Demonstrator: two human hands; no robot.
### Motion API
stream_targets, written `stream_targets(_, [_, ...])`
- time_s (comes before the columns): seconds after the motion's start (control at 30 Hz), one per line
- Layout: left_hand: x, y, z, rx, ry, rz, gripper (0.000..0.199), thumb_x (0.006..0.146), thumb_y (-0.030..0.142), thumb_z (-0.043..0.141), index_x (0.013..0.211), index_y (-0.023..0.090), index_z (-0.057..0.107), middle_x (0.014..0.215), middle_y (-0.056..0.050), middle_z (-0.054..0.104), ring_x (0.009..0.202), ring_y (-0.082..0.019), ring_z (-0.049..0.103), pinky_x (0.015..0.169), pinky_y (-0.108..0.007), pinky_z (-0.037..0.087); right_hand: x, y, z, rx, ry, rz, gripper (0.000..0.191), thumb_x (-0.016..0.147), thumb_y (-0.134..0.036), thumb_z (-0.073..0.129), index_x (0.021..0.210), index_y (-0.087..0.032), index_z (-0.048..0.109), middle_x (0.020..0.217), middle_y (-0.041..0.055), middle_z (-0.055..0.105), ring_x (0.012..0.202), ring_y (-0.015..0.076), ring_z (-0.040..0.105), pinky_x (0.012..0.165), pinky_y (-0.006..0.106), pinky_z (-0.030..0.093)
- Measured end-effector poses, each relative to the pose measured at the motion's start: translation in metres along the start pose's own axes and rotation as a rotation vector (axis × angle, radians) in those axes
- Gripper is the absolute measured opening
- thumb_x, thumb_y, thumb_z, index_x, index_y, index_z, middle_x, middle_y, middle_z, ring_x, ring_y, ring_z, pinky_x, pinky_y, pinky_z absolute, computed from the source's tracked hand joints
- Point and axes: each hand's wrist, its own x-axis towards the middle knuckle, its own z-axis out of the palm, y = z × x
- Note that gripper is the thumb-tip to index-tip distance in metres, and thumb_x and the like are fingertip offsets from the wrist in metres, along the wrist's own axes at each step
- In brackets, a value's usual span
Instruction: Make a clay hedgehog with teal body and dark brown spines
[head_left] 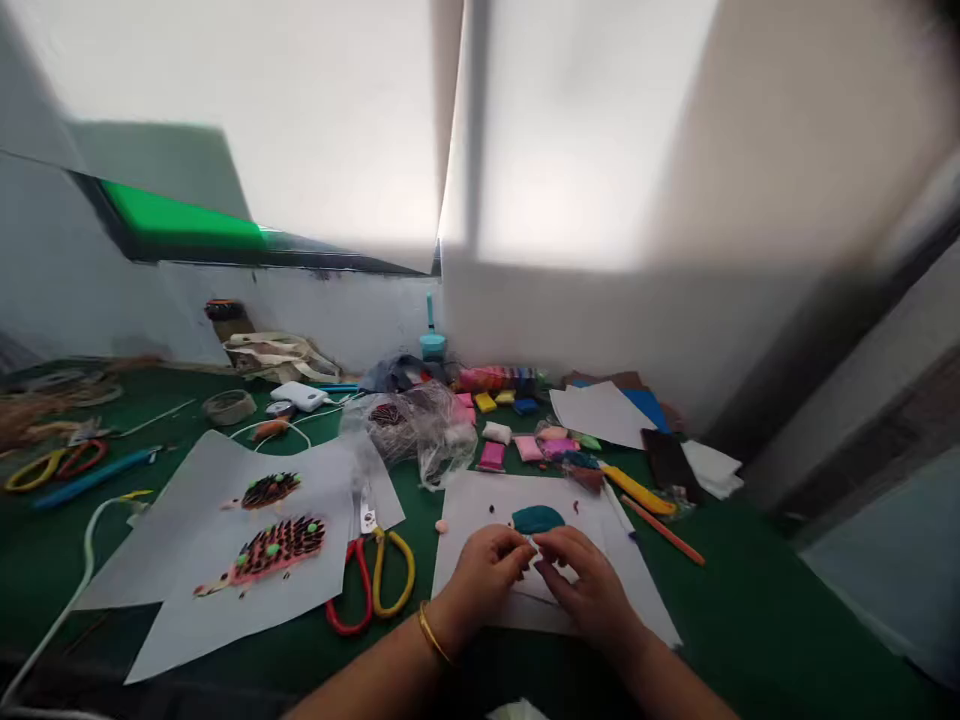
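Observation:
My left hand (491,565) and my right hand (581,575) meet over a sheet of white paper (472,495). The fingertips of both are pinched around something small and pale, too small to name. Just beyond them a teal clay shape (538,518) lies flat on the paper. Tiny dark bits sit on the sheet beside it, and a pale pink clay ball (441,526) rests at its left edge.
Left of my hands are scissors with red and yellow handles (394,575) and a paper with clay hedgehogs (281,550). Clay packets (493,456), a crumpled plastic bag (420,425), a yellow cutter (637,490) and an orange stick (664,530) lie behind and to the right.

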Motion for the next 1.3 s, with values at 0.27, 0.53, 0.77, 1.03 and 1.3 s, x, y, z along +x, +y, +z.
stream_targets(0.27, [-0.002, 0.004, -0.001, -0.056, -0.041, 0.032, 0.035, 0.088, 0.045, 0.057, 0.075, 0.014, 0.07, 0.064, -0.002, 0.061, 0.061, -0.014, 0.056, 0.061, -0.024, 0.044, 0.006, -0.009, -0.005, 0.033, -0.01, 0.0, 0.01, 0.091, -0.021, 0.059, 0.095, -0.024, 0.068, 0.087, 0.0039, 0.063, 0.08, 0.0166, 0.061, 0.071, 0.028, 0.053])
stream_targets(0.53, [-0.003, 0.006, 0.0, -0.136, -0.066, -0.019, 0.026, 0.081, 0.039, 0.067, 0.08, 0.013, 0.071, 0.067, -0.002, 0.062, 0.059, -0.012, 0.056, 0.057, -0.023, 0.044, 0.006, -0.012, -0.006, 0.041, 0.001, 0.006, 0.009, 0.09, -0.024, 0.061, 0.096, -0.023, 0.068, 0.088, 0.0044, 0.063, 0.078, 0.0169, 0.061, 0.069, 0.029, 0.053])
stream_targets(0.77, [-0.003, 0.011, -0.003, -0.068, -0.063, 0.025, 0.024, 0.084, 0.036, 0.063, 0.078, 0.015, 0.073, 0.066, -0.003, 0.066, 0.065, -0.015, 0.059, 0.067, -0.025, 0.047, 0.008, -0.012, -0.008, 0.05, -0.008, 0.002, 0.013, 0.092, -0.023, 0.059, 0.101, -0.025, 0.068, 0.09, 0.0041, 0.066, 0.08, 0.0168, 0.061, 0.07, 0.029, 0.053])
stream_targets(1.03, [-0.003, 0.001, -0.001, 0.084, 0.056, 0.1, 0.017, 0.084, 0.032, 0.065, 0.091, 0.018, 0.071, 0.086, -0.004, 0.067, 0.076, -0.016, 0.06, 0.07, -0.027, 0.047, 0.008, -0.013, -0.007, 0.027, 0.052, 0.009, 0.008, 0.091, -0.021, 0.059, 0.089, -0.023, 0.066, 0.083, 0.0028, 0.063, 0.074, 0.0157, 0.058, 0.065, 0.028, 0.05])
stream_targets(1.3, [-0.006, 0.006, -0.002, 0.257, 0.1, 0.189, 0.009, 0.086, 0.025, 0.061, 0.083, 0.018, 0.067, 0.081, -0.002, 0.065, 0.074, -0.015, 0.056, 0.068, -0.026, 0.043, 0.008, -0.011, -0.006, 0.035, 0.01, 0.047, 0.019, 0.088, -0.025, 0.063, 0.107, -0.024, 0.062, 0.087, 0.0028, 0.063, 0.075, 0.0163, 0.058, 0.066, 0.029, 0.05])
